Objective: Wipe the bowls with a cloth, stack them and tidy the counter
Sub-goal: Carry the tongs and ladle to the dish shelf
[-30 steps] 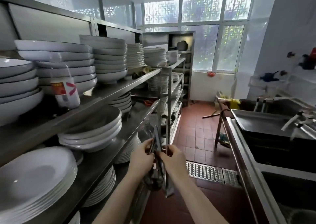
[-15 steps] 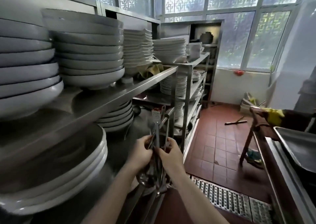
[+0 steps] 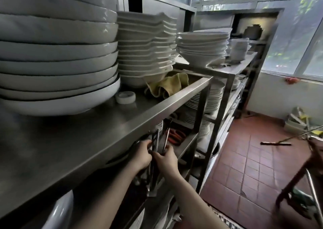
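Note:
Both my hands hold a bundle of metal utensils (image 3: 155, 143), tongs and ladle handles, just under the edge of the top steel shelf (image 3: 157, 106). My left hand (image 3: 142, 156) grips them from the left and my right hand (image 3: 166, 158) from the right. The utensils' lower ends hang down between my forearms. A tall stack of white bowls (image 3: 56, 57) fills the top shelf at the left. A crumpled yellow-green cloth (image 3: 166, 85) lies on the same shelf beside a stack of square plates (image 3: 146, 48).
A roll of tape (image 3: 125, 97) sits by the bowls. More bowls (image 3: 202, 46) and plates (image 3: 208, 97) fill a second rack further on. Red-handled scissors (image 3: 176, 136) lie on the lower shelf. A squeegee (image 3: 276, 143) lies on the red tile floor to the right.
I have moved forward along the rack and the view has swung left. My hands carried the utensils up and under the top shelf's edge, still gripping them.

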`<state>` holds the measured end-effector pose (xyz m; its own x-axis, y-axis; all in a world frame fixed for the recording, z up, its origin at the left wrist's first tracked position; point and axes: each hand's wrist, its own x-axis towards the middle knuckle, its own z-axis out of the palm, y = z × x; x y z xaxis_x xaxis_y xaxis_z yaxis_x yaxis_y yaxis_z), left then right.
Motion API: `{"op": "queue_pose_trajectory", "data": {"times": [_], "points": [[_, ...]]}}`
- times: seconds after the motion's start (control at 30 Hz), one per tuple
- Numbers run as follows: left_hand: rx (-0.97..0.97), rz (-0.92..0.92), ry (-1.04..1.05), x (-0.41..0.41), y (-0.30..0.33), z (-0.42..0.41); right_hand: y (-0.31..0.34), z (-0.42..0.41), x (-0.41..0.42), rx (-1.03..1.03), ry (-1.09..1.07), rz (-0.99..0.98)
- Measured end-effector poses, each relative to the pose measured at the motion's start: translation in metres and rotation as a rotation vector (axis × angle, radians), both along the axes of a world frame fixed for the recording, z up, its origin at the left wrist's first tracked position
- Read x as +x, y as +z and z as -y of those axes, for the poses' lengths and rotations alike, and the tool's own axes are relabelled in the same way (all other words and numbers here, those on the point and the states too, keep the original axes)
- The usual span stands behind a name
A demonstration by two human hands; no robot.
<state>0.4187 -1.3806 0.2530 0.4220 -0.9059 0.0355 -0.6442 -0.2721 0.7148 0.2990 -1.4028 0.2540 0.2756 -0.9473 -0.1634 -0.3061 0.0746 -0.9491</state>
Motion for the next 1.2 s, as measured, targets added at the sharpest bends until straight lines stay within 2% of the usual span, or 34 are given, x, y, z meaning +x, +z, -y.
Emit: {"op": "queue_pose_trajectory", "data": {"times": [0.27,0.4,0.6,0.73,0.87,0.93,1.03,1.2], "points": [[0.196,0.189,0.132,0.011,-0.002,0.055,-0.027,0.07,0.031,0.105,0.146,-0.05],[0.226,0.219,0.149,0.012,0.0,0.067,-0.026,0.089,0.033,0.117,0.226,-0.033],[0.221,0.18,0.184,-0.001,0.002,0.058,-0.032,0.116,0.022,0.017,0.486,-0.194],[0.132,0.194,0.254,-0.014,-0.012,0.035,-0.037,0.127,0.018,-0.048,0.615,-0.275],[0.18,0.329,0.262,-0.029,-0.019,0.014,-0.033,0.131,0.016,-0.142,0.714,-0.319],[0.215,0.459,0.258,-0.04,-0.024,0.007,-0.031,0.133,0.01,-0.192,0.743,-0.331],[0.252,0.613,0.347,-0.049,-0.032,-0.004,-0.031,0.136,0.004,-0.279,0.799,-0.335],[0.253,0.637,0.471,-0.056,-0.043,-0.016,-0.027,0.142,-0.002,-0.348,0.833,-0.228]]}}
